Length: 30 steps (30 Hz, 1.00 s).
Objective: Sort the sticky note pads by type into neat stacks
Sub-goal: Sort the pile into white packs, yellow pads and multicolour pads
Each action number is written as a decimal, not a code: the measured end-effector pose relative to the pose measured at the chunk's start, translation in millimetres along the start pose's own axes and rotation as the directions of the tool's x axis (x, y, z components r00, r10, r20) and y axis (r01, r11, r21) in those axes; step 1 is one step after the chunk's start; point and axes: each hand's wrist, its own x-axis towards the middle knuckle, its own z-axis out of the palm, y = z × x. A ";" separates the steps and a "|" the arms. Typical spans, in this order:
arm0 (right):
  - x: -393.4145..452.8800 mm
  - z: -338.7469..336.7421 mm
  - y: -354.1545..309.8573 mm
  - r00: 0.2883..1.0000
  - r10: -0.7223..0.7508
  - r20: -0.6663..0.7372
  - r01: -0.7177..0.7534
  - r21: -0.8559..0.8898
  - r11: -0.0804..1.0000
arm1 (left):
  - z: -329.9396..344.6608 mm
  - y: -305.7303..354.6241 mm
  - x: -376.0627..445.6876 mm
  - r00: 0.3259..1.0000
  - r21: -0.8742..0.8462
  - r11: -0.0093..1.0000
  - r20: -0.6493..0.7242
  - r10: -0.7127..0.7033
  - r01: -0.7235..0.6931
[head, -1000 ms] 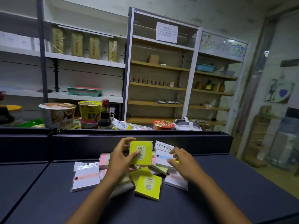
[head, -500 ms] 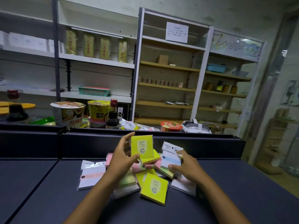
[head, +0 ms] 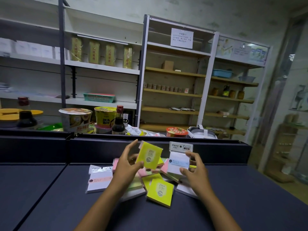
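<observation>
Sorting barely begun on dark surface (head: 50, 205): jumbled pile (head: 155, 177) of pads mid-surface, no stacks. Left hand (head: 126, 165), fingers pinching yellow pad (head: 149, 155), now tilted, lifted over pile. Right hand (head: 194, 170), fingers gripping white packet (head: 179, 160), newly raised upright. Second yellow pad (head: 160, 193) nearest; white pack (head: 100, 179) left; both crowding stacking room.
</observation>
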 end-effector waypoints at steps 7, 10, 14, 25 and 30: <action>-37.7 10.3 -19.0 0.998 0.013 -0.064 0.004 0.250 0.968 | -21.2 6.7 -25.6 0.991 -0.103 0.995 -0.132 -0.003 -0.011; -54.8 22.1 -29.4 0.999 -0.025 -0.024 0.030 0.251 0.967 | -41.6 11.3 -39.9 0.987 -0.097 0.995 -0.162 0.017 -0.033; -70.3 44.7 -50.3 0.996 -0.086 0.014 0.080 0.243 0.967 | -77.2 21.0 -55.8 0.981 -0.088 0.995 -0.189 0.038 -0.056; -128.1 135.4 -127.0 0.984 -0.159 0.082 0.135 0.238 0.962 | -208.4 61.1 -109.7 0.969 -0.056 0.994 -0.233 0.077 -0.093; -156.1 186.5 -161.0 0.977 -0.173 0.120 0.134 0.278 0.951 | -273.0 77.0 -135.7 0.958 0.001 0.995 -0.271 0.095 -0.098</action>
